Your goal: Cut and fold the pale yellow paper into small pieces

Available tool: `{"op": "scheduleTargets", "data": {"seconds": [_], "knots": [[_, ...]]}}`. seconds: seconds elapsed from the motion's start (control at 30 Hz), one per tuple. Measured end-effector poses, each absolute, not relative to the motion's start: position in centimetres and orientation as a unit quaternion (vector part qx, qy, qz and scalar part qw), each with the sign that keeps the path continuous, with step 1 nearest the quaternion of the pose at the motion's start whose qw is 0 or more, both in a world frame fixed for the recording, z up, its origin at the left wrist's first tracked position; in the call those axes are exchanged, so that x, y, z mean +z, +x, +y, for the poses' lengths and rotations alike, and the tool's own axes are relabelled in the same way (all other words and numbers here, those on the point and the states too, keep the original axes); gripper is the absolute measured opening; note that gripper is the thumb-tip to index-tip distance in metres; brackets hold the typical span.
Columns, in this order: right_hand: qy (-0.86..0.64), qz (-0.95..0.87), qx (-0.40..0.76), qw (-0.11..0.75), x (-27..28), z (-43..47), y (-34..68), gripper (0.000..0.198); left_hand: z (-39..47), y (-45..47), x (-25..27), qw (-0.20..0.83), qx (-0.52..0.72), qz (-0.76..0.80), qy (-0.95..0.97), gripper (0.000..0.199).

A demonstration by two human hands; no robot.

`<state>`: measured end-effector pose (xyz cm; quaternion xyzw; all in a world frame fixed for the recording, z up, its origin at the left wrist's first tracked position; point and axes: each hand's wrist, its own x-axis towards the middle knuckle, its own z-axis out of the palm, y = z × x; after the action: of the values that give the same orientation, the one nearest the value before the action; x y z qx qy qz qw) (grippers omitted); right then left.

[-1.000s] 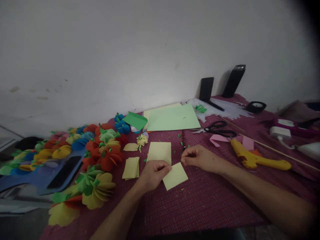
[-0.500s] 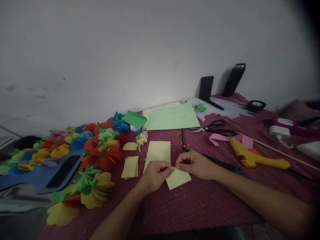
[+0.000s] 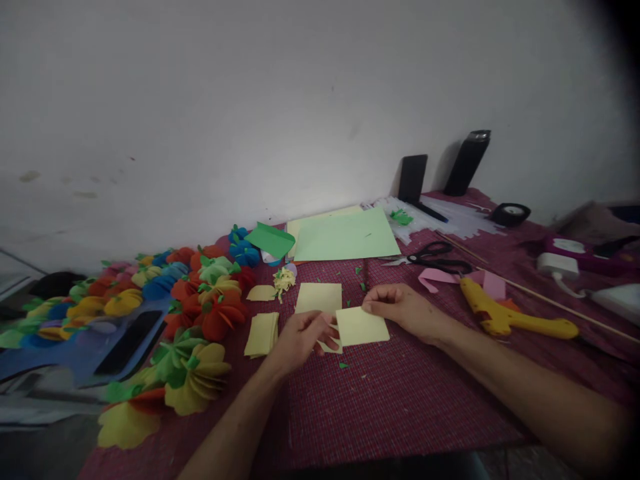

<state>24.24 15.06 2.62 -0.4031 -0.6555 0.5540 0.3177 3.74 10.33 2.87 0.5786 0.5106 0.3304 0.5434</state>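
At the near side, a table [image 3: 410, 413] is covered with dark red checked cloth; paper flowers [image 3: 197, 383] in yellow and green sit at its left. A small green scrap [image 3: 343, 365] lies just in front of the hands. The right hand [image 3: 367, 308] pinches a yellow paper square [image 3: 363, 327] at its upper right corner, thumb on top. The square is located between the two hands, at the middle of the work area. The left hand [image 3: 304, 339] is half spread, fingers parted and curved, just left of the square; contact between them cannot be determined. A larger pale yellow sheet [image 3: 320, 297] extends behind and partly beneath the left hand. To its left, a stack of yellow paper [image 3: 261, 335] is noted, its edges uneven. At right lies a yellow glue gun [image 3: 517, 320], near pink paper strips. Further back, black-handled scissors [image 3: 433, 259] rest with blades toward a light green sheet [image 3: 345, 237]. Farthest, a black flask [image 3: 469, 163] stands near the wall [image 3: 300, 100]
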Motion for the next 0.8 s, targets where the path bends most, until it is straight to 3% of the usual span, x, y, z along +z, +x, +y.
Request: {"op": "scheduleTargets", "data": {"seconds": [0.17,0.47,0.8], "knots": [[-0.403,-0.656,0.569,0.289,2.1,14.5,23.6,0.023,9.8,5.0,1.7,0.583,0.284,0.493,0.58,0.037],[-0.354,-0.658,0.636,0.192,1.7,14.1,23.6,0.033,10.2,4.5,2.4,0.574,0.319,0.51,0.555,0.039],[-0.347,-0.694,0.607,0.175,2.3,14.0,23.8,0.023,10.4,4.4,2.2,0.586,0.338,0.51,0.531,0.037]]}}
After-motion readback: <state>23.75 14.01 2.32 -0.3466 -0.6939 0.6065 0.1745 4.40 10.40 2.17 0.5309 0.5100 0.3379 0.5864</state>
